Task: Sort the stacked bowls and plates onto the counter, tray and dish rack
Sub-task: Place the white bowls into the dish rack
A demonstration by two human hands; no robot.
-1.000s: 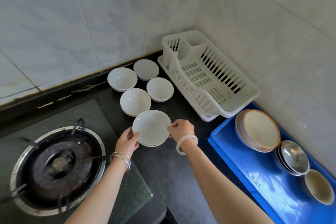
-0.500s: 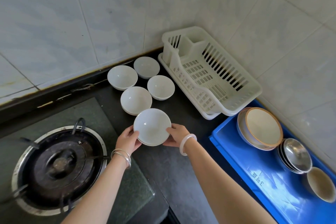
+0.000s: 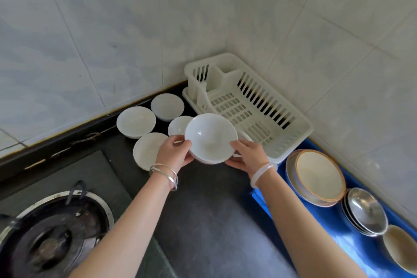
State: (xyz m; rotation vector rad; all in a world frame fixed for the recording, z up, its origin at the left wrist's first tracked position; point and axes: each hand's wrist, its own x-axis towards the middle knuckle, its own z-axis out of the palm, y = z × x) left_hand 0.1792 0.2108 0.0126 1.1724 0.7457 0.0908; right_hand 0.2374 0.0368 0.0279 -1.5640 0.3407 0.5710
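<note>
I hold a small stack of white bowls (image 3: 211, 136) lifted above the dark counter (image 3: 209, 214), my left hand (image 3: 174, 153) on its left rim and my right hand (image 3: 249, 154) under its right side. Several single white bowls stand on the counter behind it, among them one by the wall (image 3: 136, 121), one in the corner (image 3: 167, 106) and one under my left hand (image 3: 146, 150). The white dish rack (image 3: 300, 130) stands empty at the back right. On the blue tray (image 3: 358, 248) lie a stack of brown-rimmed plates (image 3: 319, 176), stacked steel bowls (image 3: 364, 210) and a beige bowl (image 3: 400, 248).
A gas burner (image 3: 49, 235) sits in the hob at the lower left. Tiled walls close the corner behind the rack and along the tray's right side.
Both hands have raised the stack of bowls off the counter and carried it back and to the right, toward the dish rack.
</note>
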